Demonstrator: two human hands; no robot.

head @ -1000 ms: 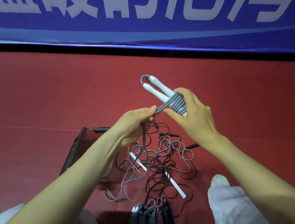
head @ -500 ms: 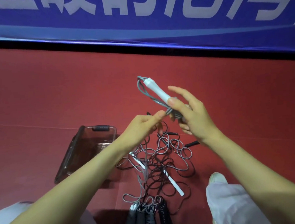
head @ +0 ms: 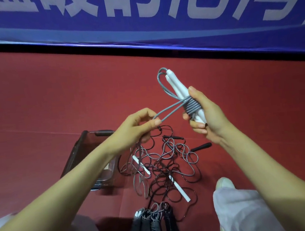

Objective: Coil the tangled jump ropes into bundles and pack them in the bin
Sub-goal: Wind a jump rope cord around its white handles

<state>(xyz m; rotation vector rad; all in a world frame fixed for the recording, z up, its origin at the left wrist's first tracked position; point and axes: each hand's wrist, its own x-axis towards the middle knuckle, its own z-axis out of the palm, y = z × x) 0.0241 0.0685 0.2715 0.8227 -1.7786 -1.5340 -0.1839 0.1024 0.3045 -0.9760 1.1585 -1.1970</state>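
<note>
My right hand [head: 206, 114] grips a grey jump rope bundle [head: 189, 106]: two white handles side by side with grey cord wound round them in tight turns. A doubled strand of that cord runs left to my left hand [head: 138, 127], which pinches its loop end between thumb and fingers. On the red floor below lies a tangle of grey and black ropes [head: 163, 162] with white and black handles. A dark see-through bin [head: 89, 157] stands at the left, partly hidden behind my left forearm.
Several coiled rope bundles [head: 153, 224] lie side by side at the bottom middle. A knee in pale cloth and a white shoe [head: 225, 182] sit at the lower right. A blue banner [head: 139, 15] runs along the far edge of the floor.
My left hand has carried the cord round the handles and pulled its loop out to the left. The right hand has closed again on the bundle, which now shows more turns.
</note>
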